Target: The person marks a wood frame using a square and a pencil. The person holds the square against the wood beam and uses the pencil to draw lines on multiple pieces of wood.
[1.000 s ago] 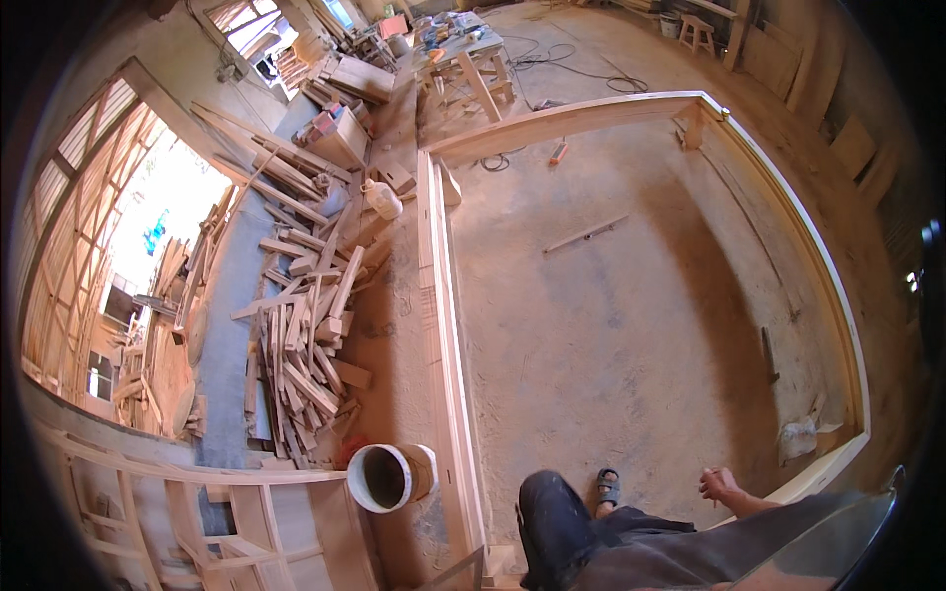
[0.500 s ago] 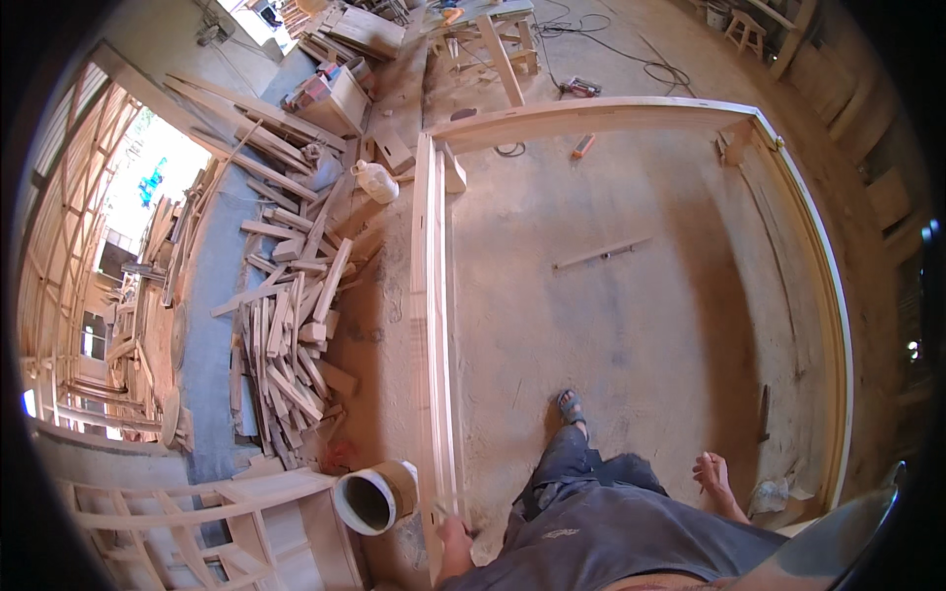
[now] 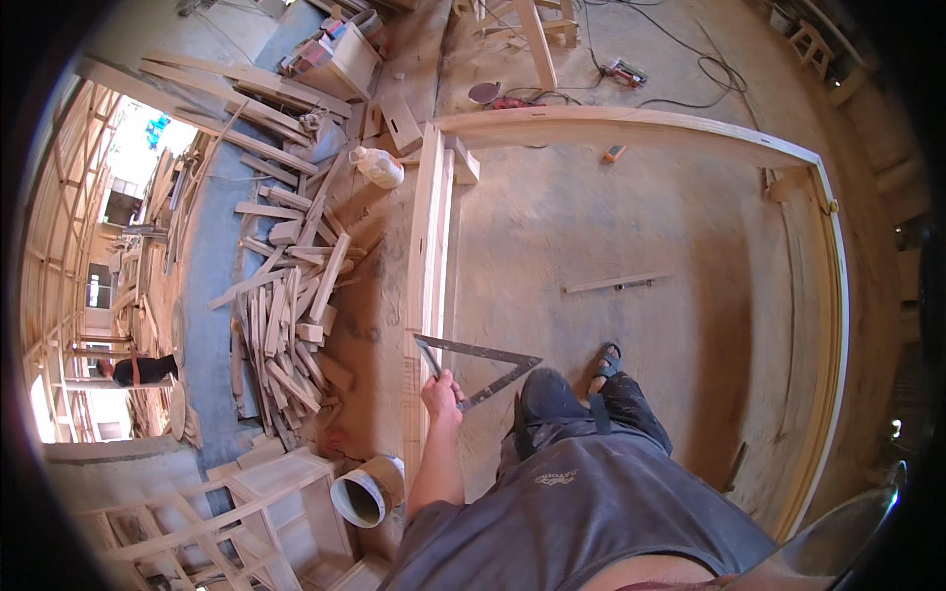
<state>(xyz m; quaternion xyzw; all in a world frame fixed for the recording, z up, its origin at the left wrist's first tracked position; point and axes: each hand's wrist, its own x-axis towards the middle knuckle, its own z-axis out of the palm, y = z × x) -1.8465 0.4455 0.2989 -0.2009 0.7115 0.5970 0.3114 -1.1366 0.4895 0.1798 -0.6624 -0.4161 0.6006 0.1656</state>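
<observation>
My left hand (image 3: 442, 396) is closed around one edge of a dark, flat triangular set square (image 3: 481, 348). The square's upper corner lies over the left rail (image 3: 428, 266) of a large pale wooden frame (image 3: 631, 125), while its pointed end reaches inward over the floor. Whether it rests on the rail or hovers just above it, I cannot tell. My right hand is out of the picture. I stand inside the frame, one sandalled foot (image 3: 607, 361) showing on the floor.
Left of the frame lies a heap of wood offcuts (image 3: 296, 315), with a white jug (image 3: 377, 167) beyond. A round bucket (image 3: 362, 497) and a slatted wooden piece (image 3: 212, 522) sit near left. Inside the frame lies a thin wooden strip (image 3: 616, 283); cables (image 3: 724, 84) trail behind.
My left hand has moved forward along the left rail, bringing the set square into clear view. My right hand has left the picture. My foot has shifted forward and right.
</observation>
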